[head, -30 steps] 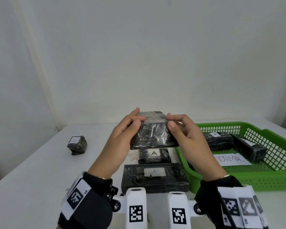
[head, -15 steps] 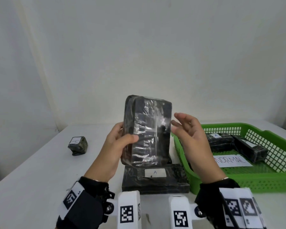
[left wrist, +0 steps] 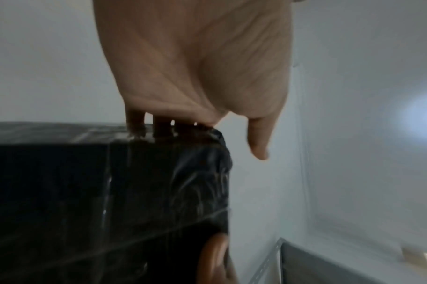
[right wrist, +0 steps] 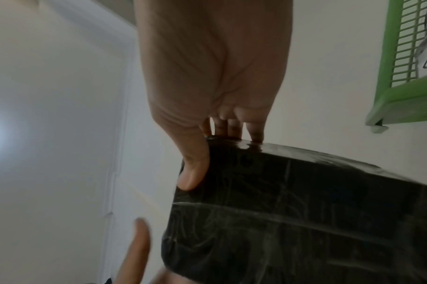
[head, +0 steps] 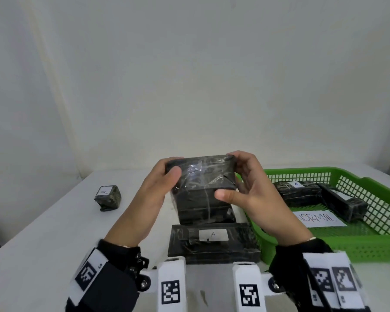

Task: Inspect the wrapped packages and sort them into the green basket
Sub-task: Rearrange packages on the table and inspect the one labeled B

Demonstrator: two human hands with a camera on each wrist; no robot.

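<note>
Both hands hold a black plastic-wrapped package (head: 200,185) above the table, tilted with its top end toward me. My left hand (head: 164,179) grips its left end, fingers curled over the far edge and thumb on the near face. My right hand (head: 239,176) grips the right end, thumb (head: 223,196) pressed on the near face. The left wrist view shows the package (left wrist: 110,192) under the fingers; the right wrist view shows the package (right wrist: 292,211) with the thumb on its corner. The green basket (head: 369,244) stands to the right and holds two wrapped packages (head: 297,192).
A flat black package labelled A (head: 213,243) lies on the table below the hands. A small wrapped cube labelled A (head: 107,197) sits at the left. A paper marked NORMAL (head: 318,218) lies in the basket. The wall stands behind the table.
The package stood upright in the left hand alone half a second ago. It has tipped down and lower, and the right hand now grips its right end.
</note>
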